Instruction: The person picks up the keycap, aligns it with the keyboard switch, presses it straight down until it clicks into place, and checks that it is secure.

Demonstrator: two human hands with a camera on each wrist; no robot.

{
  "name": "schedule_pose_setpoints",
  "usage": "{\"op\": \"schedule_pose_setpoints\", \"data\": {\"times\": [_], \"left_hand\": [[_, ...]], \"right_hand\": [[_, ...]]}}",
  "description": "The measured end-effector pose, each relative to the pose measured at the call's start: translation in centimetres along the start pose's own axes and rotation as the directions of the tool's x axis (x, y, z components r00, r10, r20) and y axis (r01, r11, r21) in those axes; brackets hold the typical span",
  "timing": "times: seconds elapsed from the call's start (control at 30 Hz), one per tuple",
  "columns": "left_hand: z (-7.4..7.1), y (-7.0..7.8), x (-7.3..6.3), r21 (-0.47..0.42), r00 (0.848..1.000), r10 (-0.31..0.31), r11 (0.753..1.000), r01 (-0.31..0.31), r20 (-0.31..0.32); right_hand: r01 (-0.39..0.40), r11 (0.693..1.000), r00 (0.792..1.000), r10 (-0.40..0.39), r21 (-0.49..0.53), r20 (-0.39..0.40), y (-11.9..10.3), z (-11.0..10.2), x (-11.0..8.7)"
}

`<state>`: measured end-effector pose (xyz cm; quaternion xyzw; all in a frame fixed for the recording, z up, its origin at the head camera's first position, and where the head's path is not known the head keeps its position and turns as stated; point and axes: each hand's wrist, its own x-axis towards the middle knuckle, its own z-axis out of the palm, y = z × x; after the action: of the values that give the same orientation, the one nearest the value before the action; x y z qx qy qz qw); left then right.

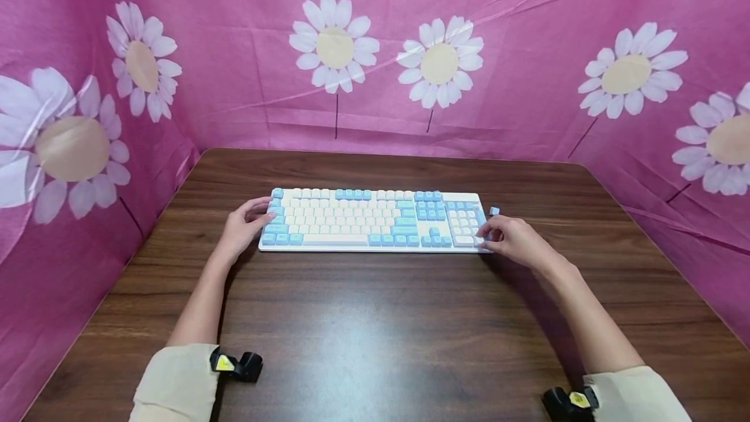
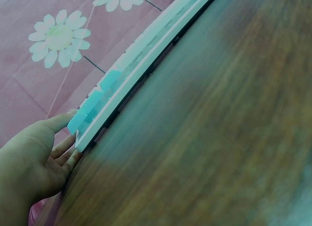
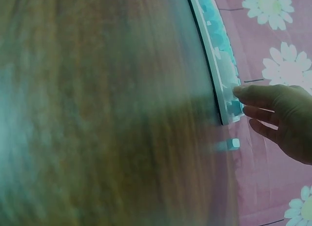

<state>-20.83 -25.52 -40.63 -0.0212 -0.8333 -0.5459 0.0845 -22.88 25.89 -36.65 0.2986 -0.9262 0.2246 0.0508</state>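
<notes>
A full-size keyboard (image 1: 340, 238) with white and light-blue keys lies flat on the wooden table. My left hand (image 1: 238, 230) holds its left end, as the left wrist view shows: the thumb rests near the blue edge keys (image 2: 90, 104) and the other fingers lie against the side. My right hand (image 1: 518, 239) is at the lower right corner of the number pad, thumb and forefinger bent around a blue corner key (image 3: 235, 107). The fingertips partly hide that key. A loose blue keycap (image 1: 495, 211) sits on the table just right of the keyboard.
The brown wooden table (image 1: 351, 318) extends in front of and around the keyboard. Pink cloth (image 1: 234, 44) printed with white daisies hangs behind the table and at both sides. A black wrist camera (image 1: 249, 367) is strapped to the left sleeve, another (image 1: 569, 404) to the right.
</notes>
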Motion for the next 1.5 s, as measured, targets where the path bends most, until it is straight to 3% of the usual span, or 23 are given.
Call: {"op": "schedule_pose_setpoints", "data": {"times": [0.2,0.5,0.67,0.87,1.1,1.17,1.3,1.5], "left_hand": [[0.0,0.0,0.0,-0.004,1.000,-0.008,1.000,0.008,0.002],[-0.1,0.2,0.0,-0.006,1.000,-0.025,1.000,0.025,0.008],[-0.1,0.2,0.1,-0.013,1.000,-0.021,1.000,0.021,0.011],[-0.1,0.2,0.1,-0.009,1.000,-0.027,1.000,0.027,0.010],[-0.1,0.1,-0.1,-0.018,1.000,-0.028,0.999,0.028,0.012],[0.0,0.1,-0.2,-0.016,1.000,-0.025,1.000,0.025,0.011],[0.0,0.1,-0.2,-0.019,1.000,-0.020,1.000,0.020,0.014],[-0.3,0.1,-0.2,-0.019,0.999,-0.027,0.999,0.028,0.018]], "right_hand": [[-0.001,1.000,0.999,0.002,0.018,-0.037,0.2,0.3,-0.1],[-0.206,0.965,0.974,0.219,0.163,-0.067,0.6,0.6,-0.8],[-0.257,0.941,0.962,0.270,0.221,-0.034,0.7,0.6,-0.9],[-0.327,0.889,0.944,0.326,0.321,0.056,0.9,0.4,-1.2],[-0.415,0.770,0.905,0.403,0.484,0.135,1.2,0.6,-1.4],[-0.431,0.751,0.897,0.415,0.500,0.150,1.3,0.7,-1.5],[-0.456,0.731,0.884,0.435,0.507,0.168,1.4,0.8,-1.5],[-0.447,0.746,0.889,0.430,0.494,0.156,1.6,0.9,-1.3]]}}
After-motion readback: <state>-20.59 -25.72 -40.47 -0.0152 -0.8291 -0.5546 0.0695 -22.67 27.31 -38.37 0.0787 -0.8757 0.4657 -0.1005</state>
